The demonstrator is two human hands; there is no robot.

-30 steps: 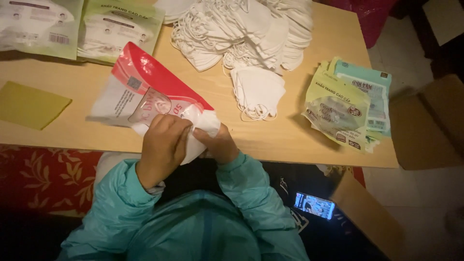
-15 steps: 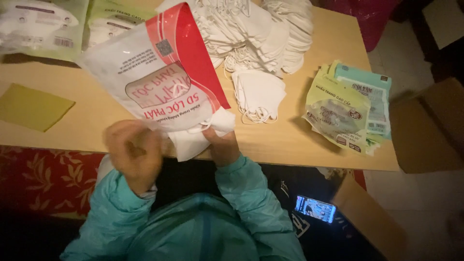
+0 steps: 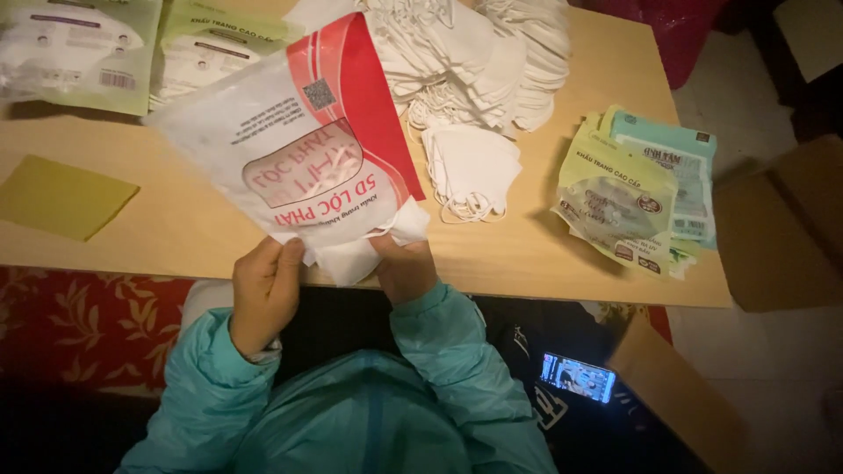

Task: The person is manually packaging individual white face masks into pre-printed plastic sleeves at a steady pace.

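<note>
Since half a second ago my left hand [image 3: 263, 294] has come back up to the red-and-white pouch [image 3: 303, 149], and both hands now grip its lower edge, the right hand [image 3: 404, 268] pinching the white mask [image 3: 351, 259] sticking out of the opening. Most of that mask is hidden inside the pouch. It stands tilted over the table [image 3: 176, 233], covering part of the mask pile [image 3: 474, 61]. Green packs [image 3: 79, 53] are cut off at the top edge.

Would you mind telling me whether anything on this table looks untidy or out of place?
Mostly the loose white masks, heaped unevenly at the table's far edge, one lying apart. The packets on the right are fanned crookedly.
</note>
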